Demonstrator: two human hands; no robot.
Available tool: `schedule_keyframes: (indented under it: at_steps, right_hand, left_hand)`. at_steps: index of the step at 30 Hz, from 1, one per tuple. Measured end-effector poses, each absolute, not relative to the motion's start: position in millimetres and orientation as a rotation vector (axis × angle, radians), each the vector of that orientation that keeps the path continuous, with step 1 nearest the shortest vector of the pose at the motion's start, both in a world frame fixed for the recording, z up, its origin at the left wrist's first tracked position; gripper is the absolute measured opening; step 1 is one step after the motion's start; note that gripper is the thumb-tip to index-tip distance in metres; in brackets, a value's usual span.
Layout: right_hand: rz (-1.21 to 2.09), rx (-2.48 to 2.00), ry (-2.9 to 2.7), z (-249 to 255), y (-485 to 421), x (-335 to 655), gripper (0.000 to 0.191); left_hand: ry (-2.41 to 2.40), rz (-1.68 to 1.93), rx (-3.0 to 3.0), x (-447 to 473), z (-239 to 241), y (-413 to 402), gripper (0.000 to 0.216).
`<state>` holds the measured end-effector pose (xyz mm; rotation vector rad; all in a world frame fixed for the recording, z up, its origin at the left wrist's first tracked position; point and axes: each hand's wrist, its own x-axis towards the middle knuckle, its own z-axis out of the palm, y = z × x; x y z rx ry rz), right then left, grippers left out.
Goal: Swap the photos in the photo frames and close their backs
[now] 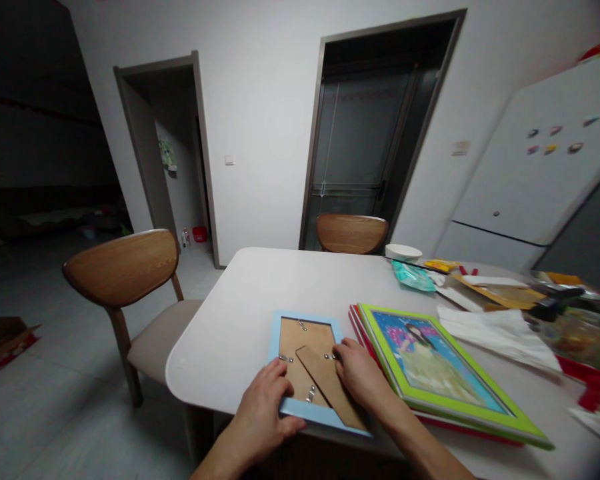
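Note:
A light-blue picture frame (290,320) lies face down near the front edge of the white table (240,313), showing its brown backing board (300,337) with a fold-out stand and small metal clips. My left hand (263,413) rests on the frame's near left edge, fingers curled at a clip. My right hand (363,377) lies on the backing's right side, fingertips pressed at another clip. Just right of it sits a green-framed picture (440,373) of a figure in a dress, stacked on a red frame (355,320).
White tissue paper (500,333), a teal packet (413,275), a white bowl (403,252) and assorted clutter fill the table's right side. Wooden chairs stand at the left (125,267) and far end (351,232). A fridge (535,173) is at the right; two doorways lie beyond.

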<state>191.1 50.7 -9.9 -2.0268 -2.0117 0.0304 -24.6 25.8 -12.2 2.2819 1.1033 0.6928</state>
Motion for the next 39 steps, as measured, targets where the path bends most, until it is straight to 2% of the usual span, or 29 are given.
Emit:
schedule_keyframes:
  at_steps: [3, 12, 19, 27, 32, 39]
  right_hand:
    - [0.011, -2.055, -1.998, -11, 58, 191, 0.025]
    - [-0.092, -1.991, -2.002, -4, 49, 185, 0.026]
    - [0.504, -1.409, -2.338, 10, 22, 167, 0.019]
    - [0.369, -1.413, -2.290, 2, 27, 158, 0.013]
    - [0.353, -1.493, -2.214, 2, 41, 145, 0.024]
    - [0.134, -1.631, -2.175, -6, 68, 121, 0.020]
  left_hand:
    - [1.061, 0.700, 2.282, -28, -18, 29, 0.025]
    - [1.056, 0.774, 2.235, -31, -21, 28, 0.027]
    - [1.064, 0.780, 2.239, -29, -22, 28, 0.024]
    - [1.053, 0.821, 2.228, -30, -24, 27, 0.025]
    - [1.041, 0.815, 2.236, -29, -23, 27, 0.024]
    - [1.048, 0.817, 2.250, -27, -22, 27, 0.024]
